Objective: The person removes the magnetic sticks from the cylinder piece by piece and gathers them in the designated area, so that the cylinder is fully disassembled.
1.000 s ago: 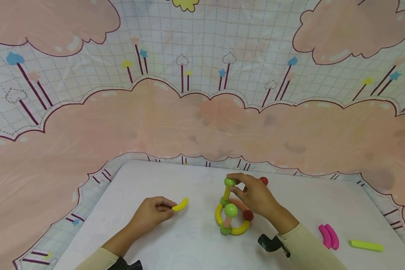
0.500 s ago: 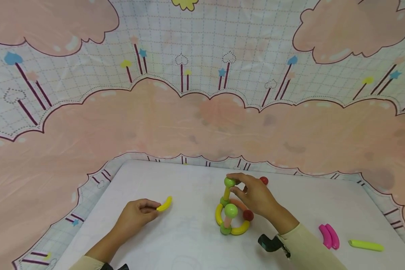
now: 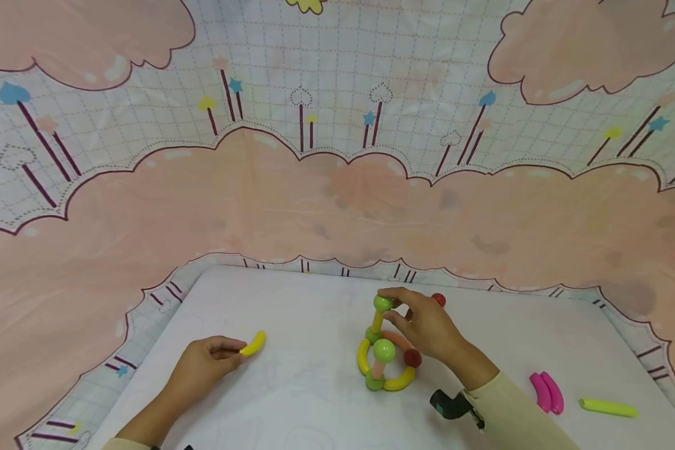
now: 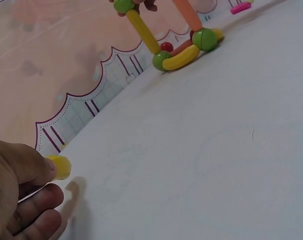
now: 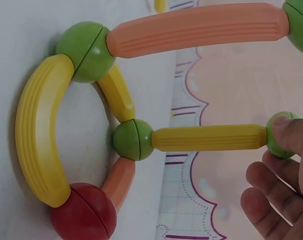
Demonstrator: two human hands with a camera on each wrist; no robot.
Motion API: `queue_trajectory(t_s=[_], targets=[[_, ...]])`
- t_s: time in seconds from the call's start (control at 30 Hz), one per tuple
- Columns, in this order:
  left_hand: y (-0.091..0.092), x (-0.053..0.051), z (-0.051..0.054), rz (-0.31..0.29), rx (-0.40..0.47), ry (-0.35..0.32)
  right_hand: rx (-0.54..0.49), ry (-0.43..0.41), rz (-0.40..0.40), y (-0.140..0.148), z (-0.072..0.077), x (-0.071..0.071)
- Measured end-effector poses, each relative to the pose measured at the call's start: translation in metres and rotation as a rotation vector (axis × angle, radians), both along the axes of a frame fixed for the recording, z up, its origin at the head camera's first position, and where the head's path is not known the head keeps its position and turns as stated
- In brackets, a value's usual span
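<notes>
My left hand [image 3: 202, 369] pinches a yellow curved stick [image 3: 254, 344] by its lower end, off to the left above the white table. In the left wrist view just the end of the yellow stick [image 4: 62, 167] shows past the thumb. My right hand [image 3: 430, 325] holds the green ball [image 3: 382, 302] that tops a yellow upright rod [image 5: 209, 138]. That rod rises from a ring of curved yellow and orange sticks joined by green balls and a red ball [image 5: 85, 214]. A second upright, an orange rod [image 5: 199, 29], carries another green ball [image 3: 384, 350].
A loose red ball [image 3: 439, 300] lies behind the right hand. Two pink curved sticks [image 3: 547, 392] and a lime-green straight rod [image 3: 608, 407] lie to the right on the white table [image 3: 309, 400]. A patterned cloth [image 3: 315, 206] hangs behind.
My left hand has moved left, away from the ring, with the yellow curved stick in its fingers. The right hand stays on the green ball, and the ring stands as before.
</notes>
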State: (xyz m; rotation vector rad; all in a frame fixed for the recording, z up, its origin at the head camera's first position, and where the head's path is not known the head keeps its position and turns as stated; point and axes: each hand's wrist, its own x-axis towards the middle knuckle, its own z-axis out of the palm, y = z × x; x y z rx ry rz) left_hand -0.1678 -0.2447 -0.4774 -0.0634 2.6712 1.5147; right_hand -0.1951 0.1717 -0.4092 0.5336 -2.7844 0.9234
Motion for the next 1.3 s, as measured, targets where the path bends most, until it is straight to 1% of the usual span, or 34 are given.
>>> queue_trajectory(t_s=[0.17,0.33,0.43,0.57,0.7,0.8,0.87,0.97,1.07,1.13,1.2,1.3], targets=[[-0.005,0.004,0.0,0.004,-0.046,-0.001,-0.011,0.009,0.005,0.0,0.0,-0.001],[-0.007,0.005,-0.002,0.004,-0.074,-0.012,-0.014,0.011,0.013,0.0,-0.001,-0.001],[-0.006,0.006,-0.001,-0.001,-0.127,-0.014,-0.014,0.003,0.009,0.0,-0.001,-0.001],[-0.005,0.008,0.002,-0.022,-0.226,-0.013,-0.016,-0.006,-0.001,0.0,-0.001,-0.001],[-0.006,0.009,0.003,-0.048,-0.274,-0.015,-0.018,-0.004,-0.002,0.0,-0.001,-0.001],[-0.007,0.008,0.004,-0.067,-0.292,0.013,-0.014,0.002,-0.001,0.0,-0.001,-0.001],[-0.007,0.007,0.005,-0.089,-0.319,0.052,-0.012,0.008,0.001,0.001,-0.002,-0.001],[-0.003,0.006,0.006,-0.126,-0.384,0.118,-0.014,0.017,0.008,0.001,-0.001,-0.001],[0.002,0.003,0.006,-0.15,-0.47,0.17,-0.017,0.027,0.009,0.001,-0.001,-0.001],[0.006,0.001,0.005,-0.151,-0.511,0.179,-0.016,0.028,0.007,0.001,-0.001,-0.001],[0.009,0.0,0.003,-0.142,-0.54,0.173,-0.018,0.022,0.005,0.001,-0.001,-0.001],[0.011,0.0,0.0,-0.121,-0.554,0.144,-0.016,0.01,0.005,0.001,-0.001,0.0]])
